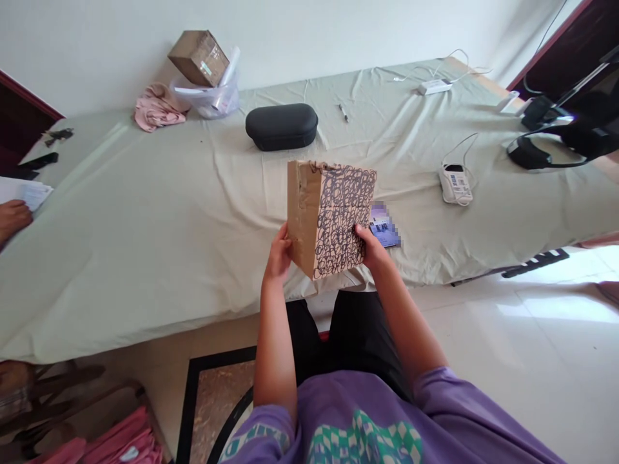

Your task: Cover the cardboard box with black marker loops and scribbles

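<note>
Cardboard box, one face covered in black scribble, held above the near edge of a bed under a pale green sheet. Left hand: fingers curled round the box's lower left edge. Right hand: fingers gripping its lower right edge. Beyond the box, on the bed: black zip case.

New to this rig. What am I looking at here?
No machine here: these are a person's bare hands, filmed by one camera worn on the head, looking forward and down. The left hand and right hand hold a cardboard box scribbled in black on one face. On the pale green sheet lie a black case, a pink cloth and a white power strip. At the far left edge, another person's hand sits by papers.
</note>
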A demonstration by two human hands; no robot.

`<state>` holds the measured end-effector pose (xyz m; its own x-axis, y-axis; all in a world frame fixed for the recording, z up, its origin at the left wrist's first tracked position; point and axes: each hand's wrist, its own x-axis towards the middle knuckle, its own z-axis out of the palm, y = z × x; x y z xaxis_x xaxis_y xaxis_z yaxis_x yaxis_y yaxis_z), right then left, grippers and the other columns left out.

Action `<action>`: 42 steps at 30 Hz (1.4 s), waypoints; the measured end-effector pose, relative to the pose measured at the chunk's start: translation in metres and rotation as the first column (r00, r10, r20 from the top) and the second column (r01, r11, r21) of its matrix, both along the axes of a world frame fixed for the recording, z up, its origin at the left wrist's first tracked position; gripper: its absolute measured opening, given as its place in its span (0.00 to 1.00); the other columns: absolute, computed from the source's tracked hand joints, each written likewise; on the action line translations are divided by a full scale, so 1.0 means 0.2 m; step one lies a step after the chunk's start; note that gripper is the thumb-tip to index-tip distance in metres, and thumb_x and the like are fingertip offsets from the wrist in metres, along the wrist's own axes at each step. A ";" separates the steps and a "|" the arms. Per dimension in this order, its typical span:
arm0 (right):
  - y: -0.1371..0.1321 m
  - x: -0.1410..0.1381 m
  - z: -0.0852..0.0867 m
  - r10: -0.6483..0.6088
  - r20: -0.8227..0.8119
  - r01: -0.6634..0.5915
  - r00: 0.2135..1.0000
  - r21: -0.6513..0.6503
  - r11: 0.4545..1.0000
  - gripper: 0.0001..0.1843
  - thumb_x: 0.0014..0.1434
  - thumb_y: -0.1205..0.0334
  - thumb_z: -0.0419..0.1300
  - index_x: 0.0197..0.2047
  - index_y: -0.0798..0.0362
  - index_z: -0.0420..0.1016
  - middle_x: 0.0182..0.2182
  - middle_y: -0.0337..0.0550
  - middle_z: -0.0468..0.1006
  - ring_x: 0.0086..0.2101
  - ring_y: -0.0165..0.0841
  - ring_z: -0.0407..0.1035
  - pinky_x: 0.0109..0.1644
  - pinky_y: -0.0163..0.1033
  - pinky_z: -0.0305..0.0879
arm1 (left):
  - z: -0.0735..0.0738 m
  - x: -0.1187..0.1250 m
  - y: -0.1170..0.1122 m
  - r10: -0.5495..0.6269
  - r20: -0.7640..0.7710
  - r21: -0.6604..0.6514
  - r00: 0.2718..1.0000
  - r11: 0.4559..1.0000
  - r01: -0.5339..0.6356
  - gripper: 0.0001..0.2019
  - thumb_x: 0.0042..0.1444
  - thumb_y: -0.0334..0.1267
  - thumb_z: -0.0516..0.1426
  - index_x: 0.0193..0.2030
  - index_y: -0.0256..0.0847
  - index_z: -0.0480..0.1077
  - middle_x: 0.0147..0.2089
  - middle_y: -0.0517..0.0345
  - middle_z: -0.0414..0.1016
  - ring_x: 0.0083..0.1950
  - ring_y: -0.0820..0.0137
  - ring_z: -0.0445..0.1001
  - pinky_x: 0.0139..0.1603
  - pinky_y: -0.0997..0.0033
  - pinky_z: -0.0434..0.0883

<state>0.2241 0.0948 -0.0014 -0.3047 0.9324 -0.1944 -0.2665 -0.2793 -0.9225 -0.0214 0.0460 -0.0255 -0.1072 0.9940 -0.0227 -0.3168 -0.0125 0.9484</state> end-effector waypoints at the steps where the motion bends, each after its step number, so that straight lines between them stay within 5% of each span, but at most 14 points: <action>1: 0.01 0.01 0.00 -0.007 0.016 0.007 1.000 0.040 0.999 0.53 0.40 0.26 0.74 0.63 0.48 0.75 0.60 0.54 0.82 0.63 0.58 0.73 0.71 0.62 0.69 | 0.02 -0.01 0.01 -0.003 -0.038 0.013 0.999 1.000 0.004 0.40 0.55 0.60 0.65 0.73 0.50 0.69 0.73 0.50 0.75 0.80 0.47 0.64 0.80 0.45 0.62; 5: 0.02 0.04 0.04 -0.027 0.164 -0.025 0.986 0.308 0.951 0.54 0.39 0.36 0.80 0.66 0.47 0.71 0.63 0.53 0.79 0.65 0.55 0.72 0.74 0.60 0.65 | 0.09 -0.05 0.01 -0.083 -0.296 0.127 0.952 0.984 0.125 0.53 0.48 0.67 0.71 0.78 0.51 0.61 0.82 0.45 0.61 0.84 0.44 0.53 0.81 0.43 0.59; 8: 0.04 0.04 0.08 0.013 0.321 -0.155 0.947 0.422 0.893 0.48 0.43 0.40 0.80 0.62 0.50 0.73 0.64 0.55 0.78 0.65 0.56 0.71 0.74 0.62 0.65 | 0.10 -0.06 0.01 -0.071 -0.463 0.124 0.883 0.982 0.144 0.53 0.44 0.60 0.76 0.75 0.47 0.64 0.77 0.40 0.67 0.79 0.43 0.64 0.79 0.41 0.63; 13: 0.06 0.03 0.09 0.016 0.555 -0.320 0.832 0.456 0.831 0.28 0.51 0.40 0.75 0.47 0.50 0.81 0.50 0.54 0.86 0.55 0.54 0.78 0.69 0.63 0.71 | 0.06 -0.05 0.07 0.030 -0.552 0.181 0.833 0.980 0.085 0.41 0.49 0.60 0.73 0.66 0.43 0.72 0.69 0.39 0.76 0.70 0.46 0.75 0.76 0.38 0.67; 19: 0.09 -0.02 0.02 -0.133 0.598 -0.222 0.790 0.482 0.848 0.30 0.51 0.43 0.76 0.52 0.50 0.81 0.56 0.56 0.84 0.58 0.55 0.77 0.70 0.62 0.70 | -0.01 -0.03 0.11 0.099 -0.579 0.186 0.809 0.983 0.012 0.39 0.50 0.60 0.72 0.65 0.44 0.71 0.67 0.40 0.79 0.66 0.51 0.79 0.71 0.45 0.74; 25: 0.10 -0.04 -0.02 -0.137 0.496 -0.135 0.858 0.473 0.871 0.32 0.50 0.45 0.76 0.55 0.50 0.80 0.56 0.56 0.83 0.66 0.56 0.70 0.74 0.68 0.63 | -0.01 -0.01 0.11 0.080 -0.524 0.143 0.848 0.990 -0.006 0.31 0.51 0.57 0.73 0.57 0.45 0.77 0.65 0.41 0.79 0.67 0.49 0.78 0.74 0.42 0.69; 31: 0.11 -0.06 -0.04 -0.105 0.421 -0.095 0.901 0.428 0.899 0.43 0.46 0.42 0.78 0.63 0.47 0.77 0.61 0.55 0.80 0.69 0.59 0.65 0.74 0.70 0.62 | -0.03 -0.02 0.13 0.041 -0.447 0.072 0.894 0.997 -0.010 0.30 0.48 0.55 0.74 0.54 0.45 0.79 0.61 0.44 0.81 0.71 0.49 0.73 0.81 0.40 0.56; 34: 0.12 -0.05 -0.03 -0.090 0.400 -0.102 0.912 0.433 0.895 0.50 0.45 0.39 0.79 0.68 0.46 0.74 0.66 0.55 0.76 0.72 0.59 0.60 0.74 0.68 0.61 | -0.07 -0.03 0.14 0.025 -0.401 0.043 0.916 0.999 -0.008 0.30 0.47 0.54 0.75 0.54 0.43 0.80 0.60 0.43 0.82 0.69 0.47 0.75 0.80 0.40 0.59; 39: 0.13 -0.01 0.04 -0.065 0.474 -0.219 0.878 0.519 0.826 0.57 0.54 0.34 0.72 0.80 0.44 0.59 0.79 0.51 0.57 0.77 0.57 0.51 0.79 0.66 0.50 | -0.09 -0.04 0.17 0.215 -0.179 0.053 0.960 0.976 -0.209 0.37 0.56 0.65 0.67 0.67 0.49 0.72 0.72 0.48 0.74 0.79 0.53 0.66 0.81 0.48 0.59; 42: 0.11 -0.01 0.09 -0.104 0.511 -0.258 0.853 0.587 0.767 0.57 0.55 0.33 0.71 0.81 0.44 0.58 0.79 0.50 0.59 0.78 0.55 0.48 0.82 0.64 0.40 | -0.10 -0.03 0.24 0.241 -0.055 0.057 0.969 0.970 -0.237 0.35 0.65 0.68 0.57 0.69 0.48 0.71 0.76 0.51 0.71 0.81 0.57 0.62 0.81 0.53 0.60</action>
<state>0.2216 0.1172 0.0166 -0.4127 0.8701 0.2695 0.2625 0.3969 -0.8795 -0.0280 0.0931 -0.0445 -0.3415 0.9391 0.0395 -0.2408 -0.1280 0.9621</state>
